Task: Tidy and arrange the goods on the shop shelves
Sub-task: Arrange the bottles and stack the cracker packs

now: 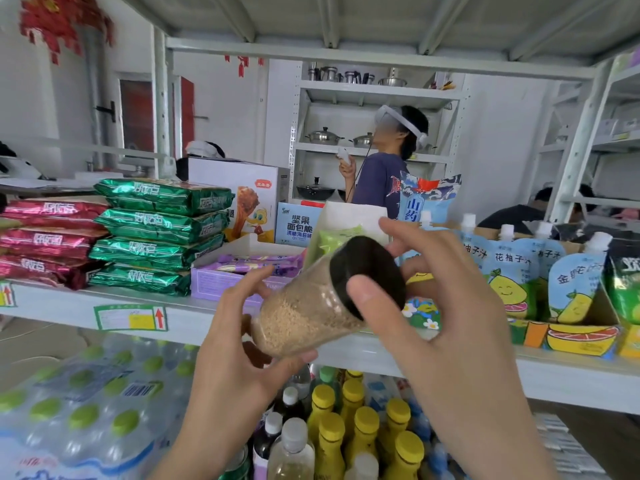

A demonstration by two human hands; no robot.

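Left hand (239, 344): wrapped round the lower body of the clear plastic jar (304, 313), fingers over the far side and thumb under the near side, carrying it from below.
Right hand (433, 306): grasps the black round lid (367, 271), with the thumb pressed on its near rim and the other fingers spread and bent behind it.
Jar: smooth, see-through cylinder filled nearly to the top with fine tan grains; the lid is matt and dark.
Jar position: held in the air between both hands, tilted with the lid up and to the right, in front of the edge of the white metal shelf (69, 306).
Shelf, left: glossy green foil packets (156, 237) stacked flat, with shiny red foil packets (48, 237) stacked just beside them.
Shelf, middle: a pale purple cardboard box (221, 282) behind the left hand.
Shelf, right: soft blue spouted pouches (512, 268) with white caps, standing upright in a printed carton.
Lower level: yellow-capped bottles (360, 427) packed close together; to their left, shrink-wrapped water bottles (86, 403) with green caps.
Background: a person in a dark blue shirt (384, 174) stands by shelving that holds steel pots.
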